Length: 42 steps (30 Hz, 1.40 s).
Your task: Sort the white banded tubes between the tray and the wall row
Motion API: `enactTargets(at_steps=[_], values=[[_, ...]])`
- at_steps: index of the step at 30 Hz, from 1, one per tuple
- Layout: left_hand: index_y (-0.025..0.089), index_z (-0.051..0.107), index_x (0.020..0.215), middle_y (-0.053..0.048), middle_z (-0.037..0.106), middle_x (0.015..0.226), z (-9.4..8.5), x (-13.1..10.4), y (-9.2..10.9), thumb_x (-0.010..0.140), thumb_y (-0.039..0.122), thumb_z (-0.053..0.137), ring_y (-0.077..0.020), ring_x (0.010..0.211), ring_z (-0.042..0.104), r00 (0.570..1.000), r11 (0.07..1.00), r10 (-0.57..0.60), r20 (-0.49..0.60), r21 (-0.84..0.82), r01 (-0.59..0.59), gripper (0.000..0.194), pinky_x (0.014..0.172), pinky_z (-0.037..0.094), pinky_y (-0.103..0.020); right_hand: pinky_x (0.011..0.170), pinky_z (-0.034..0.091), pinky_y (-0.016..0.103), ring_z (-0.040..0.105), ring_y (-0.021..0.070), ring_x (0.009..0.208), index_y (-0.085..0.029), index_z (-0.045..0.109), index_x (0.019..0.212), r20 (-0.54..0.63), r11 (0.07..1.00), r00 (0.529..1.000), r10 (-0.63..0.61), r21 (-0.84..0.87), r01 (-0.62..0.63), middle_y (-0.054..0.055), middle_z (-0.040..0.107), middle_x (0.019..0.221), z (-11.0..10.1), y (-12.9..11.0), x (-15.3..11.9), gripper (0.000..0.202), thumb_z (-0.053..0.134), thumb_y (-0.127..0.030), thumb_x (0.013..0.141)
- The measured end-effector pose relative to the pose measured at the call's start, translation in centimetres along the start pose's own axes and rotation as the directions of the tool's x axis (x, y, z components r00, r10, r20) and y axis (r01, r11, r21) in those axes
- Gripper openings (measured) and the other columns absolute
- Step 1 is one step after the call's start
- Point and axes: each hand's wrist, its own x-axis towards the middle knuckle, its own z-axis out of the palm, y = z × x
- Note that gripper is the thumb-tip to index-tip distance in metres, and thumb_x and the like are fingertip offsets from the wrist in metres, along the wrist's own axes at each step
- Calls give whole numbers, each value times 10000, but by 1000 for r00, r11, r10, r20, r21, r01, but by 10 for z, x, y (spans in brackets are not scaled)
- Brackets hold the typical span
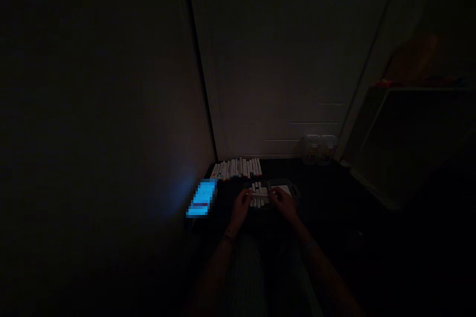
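In dim light, my left hand (241, 204) and my right hand (283, 203) pinch the two ends of a slim white marker (260, 195), held level between them. Both hands are closed, with thumbs and fingertips at the marker's ends. Just beneath it lies a dark case (296, 191) with a handle-like part at its right. Several white markers (256, 203) lie inside the case, and a pale flat piece (285, 189) shows behind my right hand. Darkness hides the finer detail of the fingers.
A row of white markers (238, 167) with some coloured ends lies at the back left of the dark table. A glowing, pixelated screen (202, 199) stands at the left by the wall. Two clear containers (320, 149) stand at the back right. A shelf unit (386, 148) rises on the right.
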Motion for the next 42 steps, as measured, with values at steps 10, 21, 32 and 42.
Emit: enactTargets(at_steps=[10,21,32,42], values=[[161,575,930,-44,623,897,0,0,2,759,393,452,-165,836,558,1000,1000,-22,-10,-5,22,314,753,424,-271,526,317,185,500,113,627,-226,583,917,10,1000,1000,3,0,-3,-14,594,752,1,3,1,298,395,-402,767],[163,579,904,-46,622,905,1,0,0,768,398,433,-170,872,551,999,1000,-3,-35,5,4,308,776,416,-278,531,317,183,515,112,636,-235,584,923,21,1000,1000,-17,-17,17,-19,606,767,0,1,-1,276,410,-377,763],[170,581,893,-40,624,894,0,-1,4,767,402,435,-171,851,554,1000,1000,7,-23,6,-7,301,757,415,-271,543,314,190,519,120,654,-237,586,904,21,996,999,-33,-84,34,-7,608,774,0,2,1,302,368,-416,796],[170,580,899,-36,624,891,-1,0,5,760,416,439,-164,858,550,1000,1000,-19,-11,15,19,316,766,414,-263,515,310,189,495,113,615,-229,585,919,17,1000,1000,2,-20,-2,-17,583,726,1,1,0,296,398,-396,763]])
